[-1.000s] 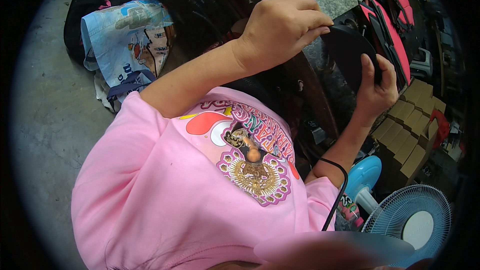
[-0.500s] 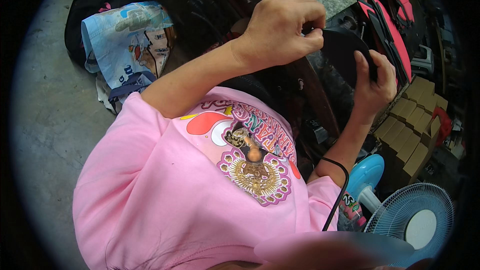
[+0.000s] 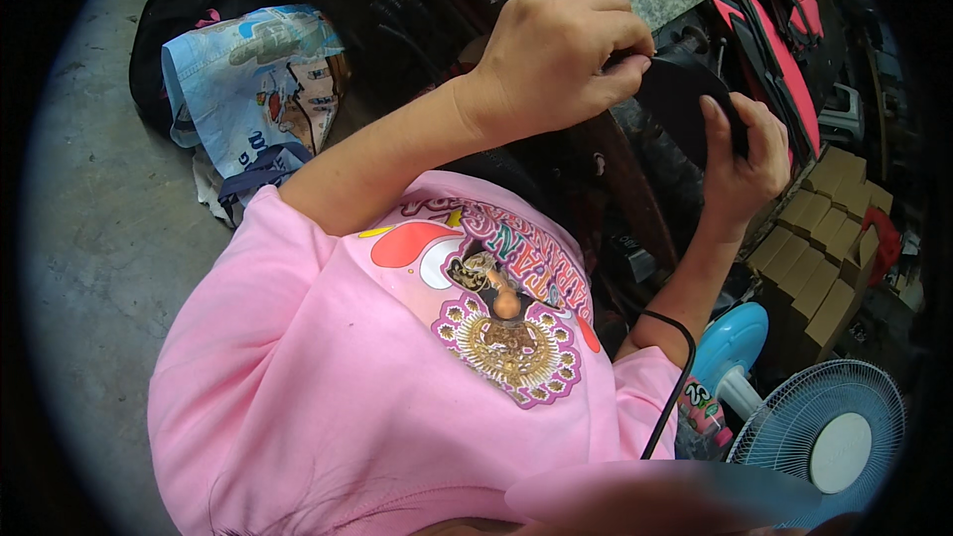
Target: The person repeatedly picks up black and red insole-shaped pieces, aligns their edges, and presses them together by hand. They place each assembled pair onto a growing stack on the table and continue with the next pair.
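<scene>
Two hands clamp one dark, flat, curved plastic piece held up at chest height: left hand pinches its top edge, right hand braces the side (thumb along the face). Best keep the right grip firm while the left fingers work.

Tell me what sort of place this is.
Probably a small workshop or storeroom: stacked cardboard boxes, red-and-black moulded parts leaning at the back, a bare concrete floor, and a standing fan beside the person.

Black rounded piece, held upright
</scene>
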{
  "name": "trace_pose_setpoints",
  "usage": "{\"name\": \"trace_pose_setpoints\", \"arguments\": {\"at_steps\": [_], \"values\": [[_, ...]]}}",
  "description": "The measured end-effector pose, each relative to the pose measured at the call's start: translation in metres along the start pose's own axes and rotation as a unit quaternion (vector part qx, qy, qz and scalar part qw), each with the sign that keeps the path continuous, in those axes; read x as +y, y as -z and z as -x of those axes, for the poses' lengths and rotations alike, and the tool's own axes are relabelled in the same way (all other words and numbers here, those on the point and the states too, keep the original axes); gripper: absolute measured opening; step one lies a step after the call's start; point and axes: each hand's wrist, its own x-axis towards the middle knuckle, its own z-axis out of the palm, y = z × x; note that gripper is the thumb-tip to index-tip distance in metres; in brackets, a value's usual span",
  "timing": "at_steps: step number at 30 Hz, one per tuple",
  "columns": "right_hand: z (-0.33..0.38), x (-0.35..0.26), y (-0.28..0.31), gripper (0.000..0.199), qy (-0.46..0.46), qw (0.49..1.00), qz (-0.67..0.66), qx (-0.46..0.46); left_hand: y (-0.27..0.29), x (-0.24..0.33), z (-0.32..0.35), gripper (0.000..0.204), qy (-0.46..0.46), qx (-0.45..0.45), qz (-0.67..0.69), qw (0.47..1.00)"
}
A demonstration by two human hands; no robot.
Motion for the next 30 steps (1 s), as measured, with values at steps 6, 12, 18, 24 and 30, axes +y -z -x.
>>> {"name": "trace_pose_setpoints", "arguments": {"at_steps": [6, 12, 18, 24, 30], "values": [[-0.002, -0.0001, -0.0014, 0.025, 0.017, 1.0, -0.003, -0.012, -0.0017, 0.0013, -0.0005, 0.011, 0.036, -0.023, 0.037, 0.998], [-0.0014, 0.0013, -0.0017, 0.024, 0.006, 1.0, -0.016, -0.002, -0.0007, 0.0046, -0.0014, 0.012, 0.003, 0.009, -0.001, 1.0], [-0.0032, -0.0007, -0.0021, 0.024, 0.021, 1.0, -0.014, -0.008, -0.0011, 0.0018, -0.0028, 0.011, -0.03, -0.001, -0.017, 0.999], [-0.0049, -0.0031, -0.0012, 0.024, 0.032, 0.999, -0.005, -0.032, -0.0054, 0.0056, -0.0021, 0.008, 0.005, -0.013, -0.01, 1.0], [-0.005, -0.0011, -0.0041, 0.023, 0.034, 0.999, -0.032, 0.004, -0.0052, 0.0071, -0.0073, 0.016, 0.002, 0.005, -0.002, 1.0]]}}
